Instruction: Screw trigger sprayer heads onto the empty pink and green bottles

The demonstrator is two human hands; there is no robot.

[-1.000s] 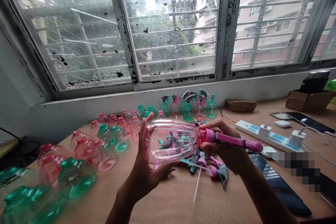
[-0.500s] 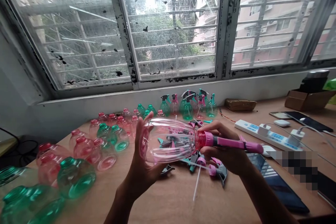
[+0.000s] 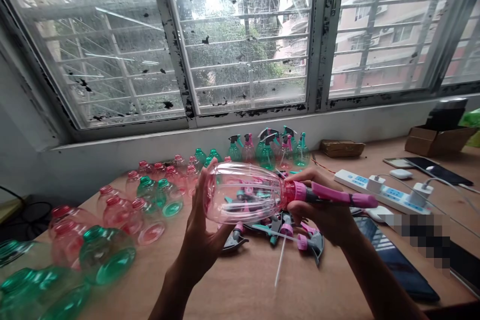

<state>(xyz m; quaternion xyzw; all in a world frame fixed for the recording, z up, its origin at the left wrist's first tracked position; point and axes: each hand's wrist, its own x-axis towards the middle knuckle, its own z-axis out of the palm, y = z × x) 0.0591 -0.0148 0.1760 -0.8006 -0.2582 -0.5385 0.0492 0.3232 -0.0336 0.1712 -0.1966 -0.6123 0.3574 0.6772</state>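
Table (image 3: 240, 292) is stretching to the window wall (image 3: 112, 146); open bottles (image 3: 107, 255) are crowding its left edge. Pink bottle (image 3: 243, 195) is lying sideways in the air above the table's middle, well in from that edge. Risk, my judgement: threads crossing if the top is sitting crooked; bottle sliding if the grip is slackening. Left hand (image 3: 204, 230) is cupping the base, wrist bent back, fingers spread against it. Right hand (image 3: 326, 217) is coming from the right, fingers and thumb clamping round the neck end of the spray head (image 3: 333, 194).
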